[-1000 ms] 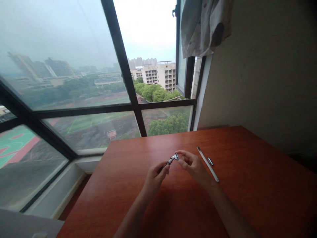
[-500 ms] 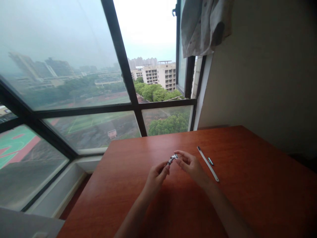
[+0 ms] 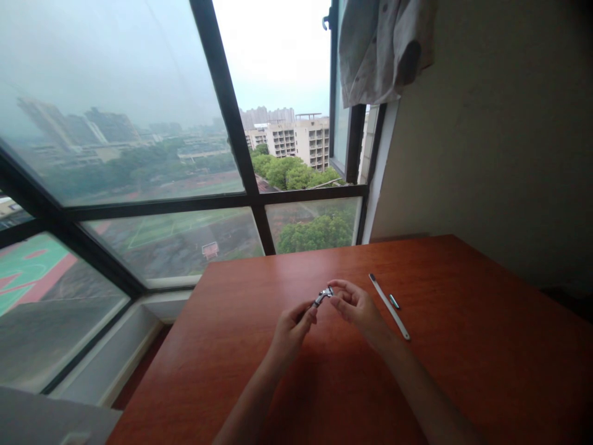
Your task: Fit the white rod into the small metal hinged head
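Note:
Over the middle of the table, both hands hold what looks like a razor point(image 3: 323, 295), shiny silver with a bent neck. My left hand point(image 3: 293, 330) is closed around its lower end, thumb on top, so most of the handle is hidden. At the upper end, my right hand point(image 3: 356, 309) pinches the head between thumb and forefinger. To the right of that hand lies a white toothbrush point(image 3: 390, 308), its dark bristle end pointing to the window. Just beside it rests a small dark and silver piece point(image 3: 394, 301), perhaps a razor cartridge.
The reddish-brown wooden table point(image 3: 463, 346) spreads under both arms. Dark-framed windows point(image 3: 185, 207) border its far and left sides, with one pane standing open. A pale garment point(image 3: 380, 55) hangs at the upper right, in front of a plain wall point(image 3: 486, 136).
The razor's head has tilted very slightly, and the fingers of my right hand have shifted a little with it. My left hand stays in place.

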Demonstrator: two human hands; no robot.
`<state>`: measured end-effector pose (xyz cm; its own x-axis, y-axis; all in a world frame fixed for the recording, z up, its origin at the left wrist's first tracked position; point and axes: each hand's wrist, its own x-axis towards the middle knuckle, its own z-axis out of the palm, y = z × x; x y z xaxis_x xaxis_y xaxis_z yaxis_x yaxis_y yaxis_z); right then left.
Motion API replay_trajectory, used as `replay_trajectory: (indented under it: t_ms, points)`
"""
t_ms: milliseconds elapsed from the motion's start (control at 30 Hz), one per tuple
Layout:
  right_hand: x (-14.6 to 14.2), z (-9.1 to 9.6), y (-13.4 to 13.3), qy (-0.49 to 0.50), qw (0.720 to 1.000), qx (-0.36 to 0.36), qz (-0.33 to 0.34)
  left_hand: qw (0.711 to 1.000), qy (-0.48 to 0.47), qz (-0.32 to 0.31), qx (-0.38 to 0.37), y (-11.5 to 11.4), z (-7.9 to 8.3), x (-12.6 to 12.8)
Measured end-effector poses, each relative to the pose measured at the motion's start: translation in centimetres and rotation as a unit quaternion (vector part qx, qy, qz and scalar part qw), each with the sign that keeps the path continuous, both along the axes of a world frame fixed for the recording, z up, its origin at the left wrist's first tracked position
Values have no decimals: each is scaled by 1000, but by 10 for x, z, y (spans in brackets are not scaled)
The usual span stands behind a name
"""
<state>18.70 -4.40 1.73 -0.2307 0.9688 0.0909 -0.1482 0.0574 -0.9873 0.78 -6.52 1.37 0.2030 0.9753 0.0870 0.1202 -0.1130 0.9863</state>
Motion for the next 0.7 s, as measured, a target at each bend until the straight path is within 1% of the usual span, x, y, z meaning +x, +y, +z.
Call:
replay_trajectory:
  t_ms: [267, 500, 600, 700]
  points:
    - [3, 1, 1, -40, 999, 15, 10, 1000, 1, -8, 3, 1, 0, -2]
    - [3, 5, -1, -12, 1000, 16, 1, 1000, 0, -1, 3, 1, 1, -3]
    - [2, 4, -1, -8, 1000, 9, -1, 1000, -18, 1, -5, 2, 1, -2]
    - [2, 0, 0, -10, 1000, 2, -1, 998, -59, 1, -33, 2, 0, -2]
